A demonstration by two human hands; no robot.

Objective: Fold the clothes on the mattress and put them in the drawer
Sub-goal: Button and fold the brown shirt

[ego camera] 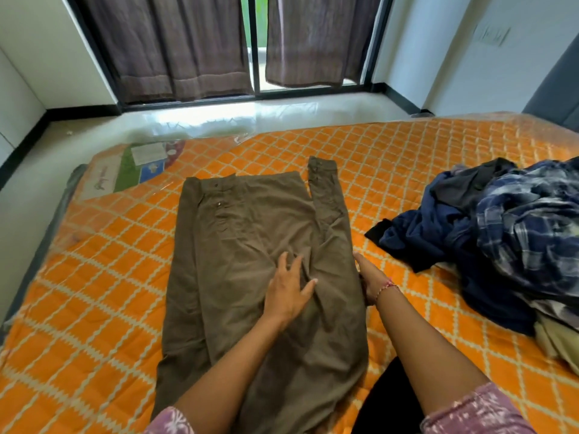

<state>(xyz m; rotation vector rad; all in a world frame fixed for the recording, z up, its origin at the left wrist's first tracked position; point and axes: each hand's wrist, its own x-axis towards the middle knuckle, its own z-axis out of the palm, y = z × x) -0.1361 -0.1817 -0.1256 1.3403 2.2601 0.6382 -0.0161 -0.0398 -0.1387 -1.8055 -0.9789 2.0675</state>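
We see the shirt [250,261] spread on the mattress [94,277], the clothes pile [507,239] right of it, the window [260,57] beyond it.

Orange quilted mattress [407,145], brown shirt [250,233] spread flat, clothes heap [507,233]

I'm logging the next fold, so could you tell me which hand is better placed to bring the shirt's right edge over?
Probably the right hand: it sits at the brown shirt's right edge by the sleeve, fingers apparently curled on the fabric. The left hand lies flat mid-shirt, suited to pinning it.
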